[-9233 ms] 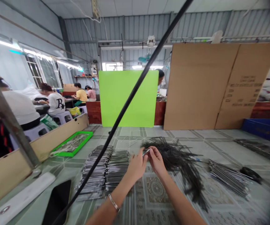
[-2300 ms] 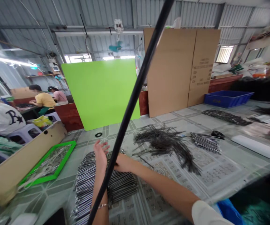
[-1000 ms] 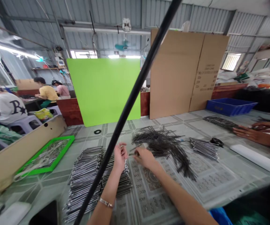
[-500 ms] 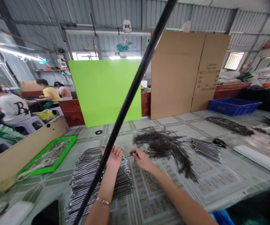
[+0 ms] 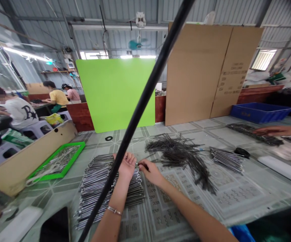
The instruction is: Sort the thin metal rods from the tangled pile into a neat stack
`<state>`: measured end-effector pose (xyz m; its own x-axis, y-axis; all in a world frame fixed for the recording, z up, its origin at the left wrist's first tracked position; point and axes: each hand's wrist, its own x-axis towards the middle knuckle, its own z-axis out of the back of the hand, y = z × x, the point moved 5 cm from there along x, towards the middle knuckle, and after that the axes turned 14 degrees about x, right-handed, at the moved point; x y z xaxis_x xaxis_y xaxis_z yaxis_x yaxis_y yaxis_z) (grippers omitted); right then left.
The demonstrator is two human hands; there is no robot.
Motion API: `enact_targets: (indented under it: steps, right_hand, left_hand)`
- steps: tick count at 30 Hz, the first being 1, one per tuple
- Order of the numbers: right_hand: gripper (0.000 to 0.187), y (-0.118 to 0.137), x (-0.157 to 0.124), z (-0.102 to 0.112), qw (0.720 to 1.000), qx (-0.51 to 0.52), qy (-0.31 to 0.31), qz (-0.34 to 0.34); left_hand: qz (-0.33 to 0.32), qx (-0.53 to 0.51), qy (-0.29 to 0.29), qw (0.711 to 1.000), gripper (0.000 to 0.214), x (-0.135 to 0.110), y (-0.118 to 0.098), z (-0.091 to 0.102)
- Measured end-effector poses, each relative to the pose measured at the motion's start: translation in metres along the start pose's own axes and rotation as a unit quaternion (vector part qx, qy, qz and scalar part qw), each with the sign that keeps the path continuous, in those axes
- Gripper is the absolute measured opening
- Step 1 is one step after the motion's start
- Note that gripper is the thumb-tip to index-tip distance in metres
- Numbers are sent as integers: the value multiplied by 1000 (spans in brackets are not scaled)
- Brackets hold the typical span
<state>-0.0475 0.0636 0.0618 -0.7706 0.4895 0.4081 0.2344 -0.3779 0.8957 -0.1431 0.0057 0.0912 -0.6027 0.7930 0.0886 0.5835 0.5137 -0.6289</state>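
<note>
My left hand (image 5: pixel 127 165) is turned palm up with its fingers curled, over a wide pile of shiny metal rods (image 5: pixel 95 191). Part of it is hidden behind a dark slanting bar (image 5: pixel 140 111) that crosses the view. Close beside it on the right, my right hand (image 5: pixel 150 172) pinches thumb and forefinger together, fingertips almost meeting the left hand's. What either hand holds is too small to make out. A loose heap of thin dark rods (image 5: pixel 180 154) lies just beyond my right hand.
Another person's hand (image 5: pixel 279 130) reaches in from the right over dark rods (image 5: pixel 236 128). Nearby are a smaller rod bundle (image 5: pixel 226 159), black tape roll (image 5: pixel 241 152), blue bin (image 5: pixel 261 113), green-framed tray (image 5: pixel 78 149), phone (image 5: pixel 56 225) and green board (image 5: pixel 120 95). People sit at left.
My hands have come closer together, the right fingertips now near the left fingers. Another person's hand has appeared at the right. The view has shifted slightly.
</note>
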Motion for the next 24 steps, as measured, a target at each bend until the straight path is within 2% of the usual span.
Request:
enact_targets:
  steps: [3, 10, 14, 17, 20, 24]
  right_hand:
    - [14, -1, 0, 0, 1000, 14, 3, -4]
    - [13, -3, 0, -1, 998, 52, 13, -13]
    - [13, -6, 0, 0, 996, 90, -7, -17]
    - [13, -5, 1, 1, 993, 113, -21, -3]
    - [11, -3, 1, 4, 994, 102, -33, -1]
    - [13, 5, 0, 6, 999, 9, -30, 15]
  left_hand:
    - [-4, 12, 10, 1000, 54, 0, 0, -2]
    - [-13, 111, 27, 993, 54, 2, 6, -3]
    - [-31, 244, 50, 968, 58, 3, 14, -6]
    - [-43, 309, 25, 950, 65, 5, 19, 1]
    - [-30, 311, -12, 950, 70, 11, 20, 14]
    - [-78, 299, -88, 947, 72, 20, -1, 32]
